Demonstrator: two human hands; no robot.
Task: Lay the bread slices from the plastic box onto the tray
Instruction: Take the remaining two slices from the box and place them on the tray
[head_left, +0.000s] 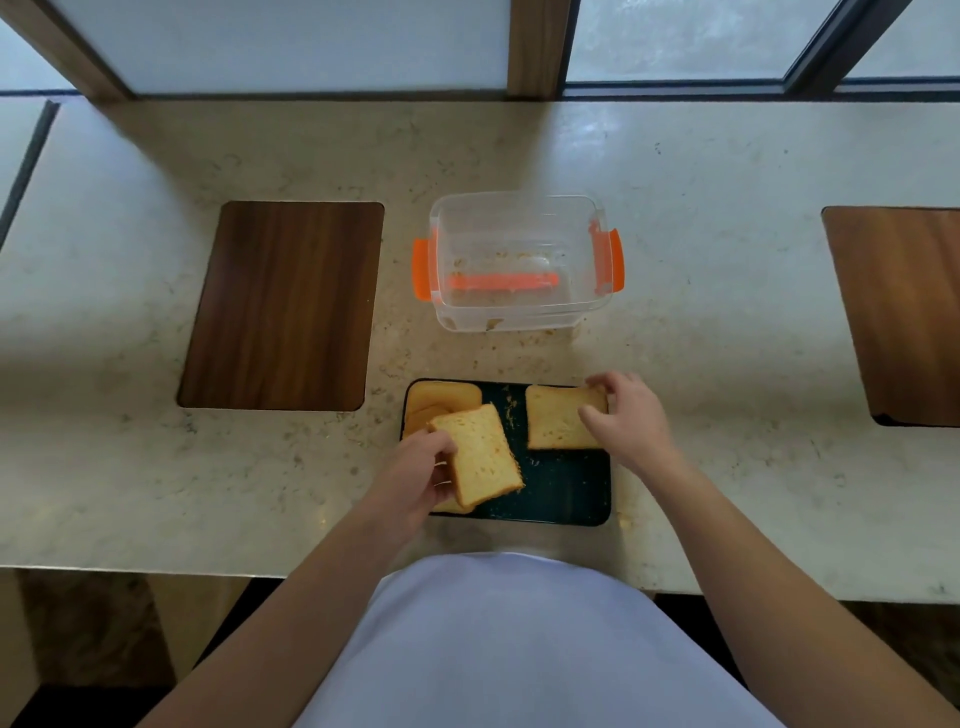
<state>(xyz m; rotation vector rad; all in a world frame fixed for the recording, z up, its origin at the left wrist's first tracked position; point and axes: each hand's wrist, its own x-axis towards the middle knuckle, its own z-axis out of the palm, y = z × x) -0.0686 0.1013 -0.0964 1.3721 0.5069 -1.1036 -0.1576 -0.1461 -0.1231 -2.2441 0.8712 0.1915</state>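
Pale speckled stone counter (701, 260), smooth and matte, runs below frosted window panes (311, 41) set in wood frames. Two dark wood-grain rectangular inlays with rounded corners sit flush in it: one (280, 306) left of the plastic box, one (904, 317) well to its right.

Plastic box (519, 262): clear, rectangular, rounded corners, orange clip latches at both short ends, an orange bar showing through its floor. It holds only crumbs.

Tray (566, 488): dark, flat, rectangular, crumb-strewn, just nearer the person than the box.

Stacked bread slices (436, 402), golden and porous, lie in the tray's corner toward the box's left end. One square slice (553, 418) lies flat on the tray's right half; the right hand (631, 418) rests on its right edge, fingers curled and slightly spread, touching the crust.

The left hand (415, 480) is clamped on a tilted slice (480, 454), raised off the tray's left half, thumb over its edge.
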